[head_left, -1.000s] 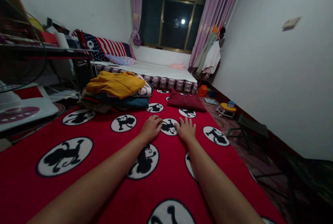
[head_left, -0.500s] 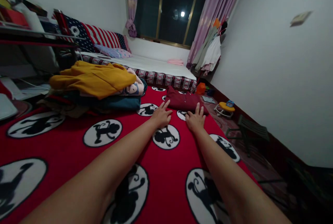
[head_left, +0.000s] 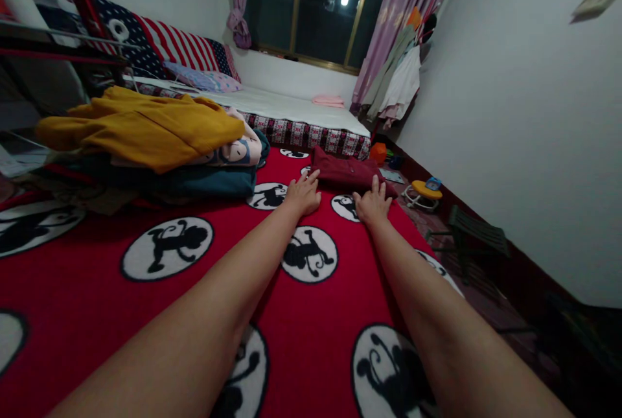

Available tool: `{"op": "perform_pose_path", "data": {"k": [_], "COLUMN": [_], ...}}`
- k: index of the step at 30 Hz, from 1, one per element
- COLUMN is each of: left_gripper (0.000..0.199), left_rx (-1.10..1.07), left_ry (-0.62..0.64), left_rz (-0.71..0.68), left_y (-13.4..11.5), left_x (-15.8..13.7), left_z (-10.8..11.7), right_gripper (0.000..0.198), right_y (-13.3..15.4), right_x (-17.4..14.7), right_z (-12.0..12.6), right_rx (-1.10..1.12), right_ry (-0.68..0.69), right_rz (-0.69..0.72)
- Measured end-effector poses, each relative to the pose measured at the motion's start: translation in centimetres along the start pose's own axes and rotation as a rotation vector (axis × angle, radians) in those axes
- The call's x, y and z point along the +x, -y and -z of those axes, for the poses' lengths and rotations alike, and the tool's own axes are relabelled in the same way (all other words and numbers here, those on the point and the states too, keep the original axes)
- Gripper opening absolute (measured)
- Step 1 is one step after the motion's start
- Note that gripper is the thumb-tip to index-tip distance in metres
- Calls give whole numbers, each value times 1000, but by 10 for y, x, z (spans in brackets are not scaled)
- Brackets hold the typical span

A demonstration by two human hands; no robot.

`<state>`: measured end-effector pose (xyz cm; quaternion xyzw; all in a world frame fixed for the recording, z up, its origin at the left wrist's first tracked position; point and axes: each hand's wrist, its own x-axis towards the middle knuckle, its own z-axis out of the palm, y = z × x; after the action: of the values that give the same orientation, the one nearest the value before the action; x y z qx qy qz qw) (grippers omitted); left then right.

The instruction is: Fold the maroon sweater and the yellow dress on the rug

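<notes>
Maroon garment (head_left: 343,169), long axis roughly 10-to-4, lies at 2 o'clock from left hand (head_left: 303,196), 11 from right hand (head_left: 373,206), neither clearly nearer; fingers spread wide, empty.

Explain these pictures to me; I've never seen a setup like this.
There is no machine here: the bare left hand and right hand belong to a person wearing a camera on their head. Every picture comes from that camera, looking forward and down along the arms.

The surface is a red cloth printed with white circles and black monkey figures. On it, at the left, sits a pile of folded clothes, topped by a mustard-yellow garment. Ahead lies a folded dark-red garment.

Both hands are at its near edge, fingers spread, gripping nothing; firm contact is hard to judge.
</notes>
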<state>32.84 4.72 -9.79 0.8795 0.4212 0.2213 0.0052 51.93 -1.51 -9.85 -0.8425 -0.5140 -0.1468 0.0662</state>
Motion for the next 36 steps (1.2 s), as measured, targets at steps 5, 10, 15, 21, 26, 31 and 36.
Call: {"op": "perform_pose_path", "data": {"k": [5, 10, 15, 21, 26, 31, 36], "left_gripper": [35, 34, 53, 63, 63, 58, 53], "left_rx": [-15, -17, -20, -10, -14, 1, 25], "left_ry": [-59, 10, 80, 144, 114, 44, 61], "left_rz": [-61, -59, 39, 149, 197, 279, 207], "left_y": [-3, -5, -11, -22, -39, -61, -70], "left_x": [-10, -20, -35, -64, -101, -129, -160], "left_z": [7, 9, 7, 15, 28, 40, 55], "right_gripper": [57, 50, 57, 61, 60, 59, 49], "right_y": [1, 0, 0, -10, -3, 47, 70], "right_x": [-13, -22, -33, -61, -94, -134, -156], "right_z": [5, 7, 9, 20, 31, 50, 52], "right_rx": [-17, 51, 110, 120, 163, 441, 913], "right_ry": [-118, -85, 32, 142, 150, 85, 16], "right_rz": [-56, -231, -315, -241, -256, -241, -126]}}
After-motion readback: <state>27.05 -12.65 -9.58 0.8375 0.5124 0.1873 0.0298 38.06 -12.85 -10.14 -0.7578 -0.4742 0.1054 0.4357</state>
